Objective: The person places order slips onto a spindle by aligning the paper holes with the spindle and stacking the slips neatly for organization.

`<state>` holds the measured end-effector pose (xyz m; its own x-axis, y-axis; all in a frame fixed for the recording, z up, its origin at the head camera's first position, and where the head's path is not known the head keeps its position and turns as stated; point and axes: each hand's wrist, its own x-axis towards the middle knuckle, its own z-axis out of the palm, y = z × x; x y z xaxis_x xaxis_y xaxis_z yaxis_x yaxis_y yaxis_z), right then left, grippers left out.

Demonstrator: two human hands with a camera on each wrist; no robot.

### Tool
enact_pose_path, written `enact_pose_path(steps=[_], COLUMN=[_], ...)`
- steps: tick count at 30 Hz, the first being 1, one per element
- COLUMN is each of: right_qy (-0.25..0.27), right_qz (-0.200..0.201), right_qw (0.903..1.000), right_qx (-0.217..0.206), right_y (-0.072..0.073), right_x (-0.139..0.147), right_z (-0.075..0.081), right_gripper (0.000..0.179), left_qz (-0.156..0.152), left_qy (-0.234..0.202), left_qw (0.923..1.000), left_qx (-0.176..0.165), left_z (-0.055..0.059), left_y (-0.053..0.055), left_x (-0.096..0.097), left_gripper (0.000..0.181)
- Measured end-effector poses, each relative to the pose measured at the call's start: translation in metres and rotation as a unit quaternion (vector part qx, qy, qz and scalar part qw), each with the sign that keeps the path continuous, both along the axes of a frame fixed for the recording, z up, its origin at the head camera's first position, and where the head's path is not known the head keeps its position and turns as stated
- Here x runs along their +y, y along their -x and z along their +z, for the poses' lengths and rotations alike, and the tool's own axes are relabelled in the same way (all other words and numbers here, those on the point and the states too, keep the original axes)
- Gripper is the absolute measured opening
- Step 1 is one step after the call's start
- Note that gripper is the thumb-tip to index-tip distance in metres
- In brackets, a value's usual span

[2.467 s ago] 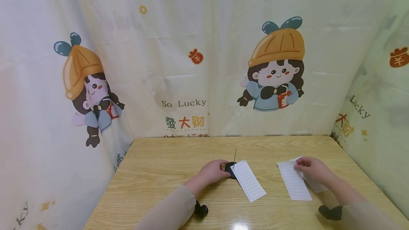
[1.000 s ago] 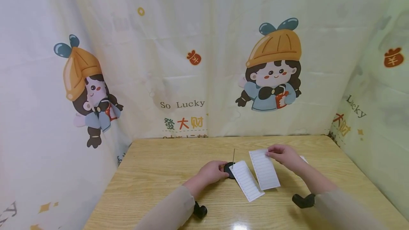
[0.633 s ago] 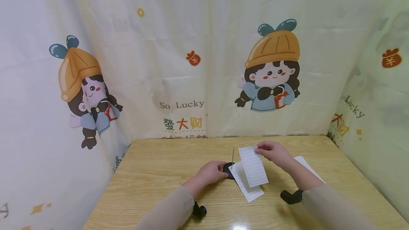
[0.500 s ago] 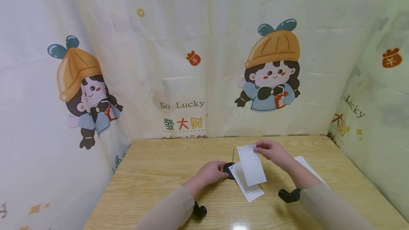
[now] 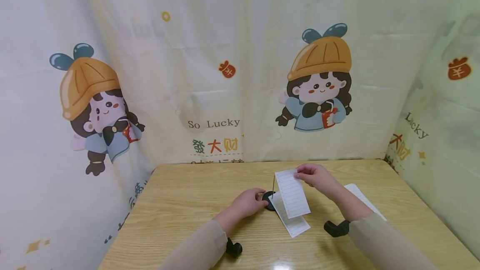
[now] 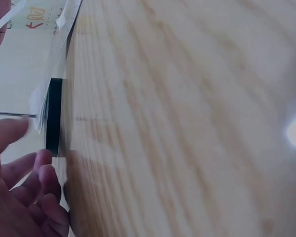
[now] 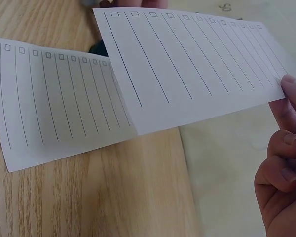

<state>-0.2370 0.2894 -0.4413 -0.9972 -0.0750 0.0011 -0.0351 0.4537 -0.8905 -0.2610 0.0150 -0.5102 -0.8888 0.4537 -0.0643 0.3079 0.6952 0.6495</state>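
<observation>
Head view: I'm seemingly aligning a slip [image 5: 294, 196], right hand [image 5: 317, 178] pinching, left hand [image 5: 248, 202] gripping the spiked base [image 5: 269, 205]; piercing likely needs precision.

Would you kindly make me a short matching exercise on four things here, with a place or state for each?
Things:
1. Round base
2. Thin spike
3. Raised lined sheet
4. Paper at far right

Places or states:
A. pinched by the right hand
B. partly hidden behind the right forearm in the head view
C. black, at the fingertips of the left hand
D. standing upright in the head view, held by neither hand

Right pairs: 1-C, 2-D, 3-A, 4-B.
</observation>
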Motion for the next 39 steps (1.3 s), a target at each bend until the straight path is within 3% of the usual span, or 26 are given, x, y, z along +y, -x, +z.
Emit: enact_pose_path(steps=[5,12,19,24,39], right_qy=[0.000,-0.002,-0.001,-0.002,-0.005], right_qz=[0.003,0.006,0.006,0.011,0.021], right_qw=[1.0000,1.0000,1.0000,0.9999,0.9998], right_qx=[0.000,0.002,-0.001,-0.003,0.004], right_y=[0.001,0.003,0.007,0.009,0.013], right_x=[0.000,-0.001,-0.001,-0.002,-0.006], right_z=[0.001,0.002,0.002,0.001,0.002], right_gripper=[0.028,0.028,0.028,0.031,0.030], left_qz=[0.030,0.047,0.056,0.058,0.064], left_qy=[-0.048,-0.148,-0.203,-0.217,-0.195], left_qw=[0.9984,0.9874,0.9765,0.9732,0.9777], left_qx=[0.006,0.031,0.046,0.051,0.044], left_z=[0.006,0.035,0.054,0.058,0.063], left_y=[0.000,-0.003,-0.006,-0.006,-0.004], left_x=[0.000,0.005,0.014,0.020,0.029], left_gripper=[0.035,0.039,0.034,0.030,0.020])
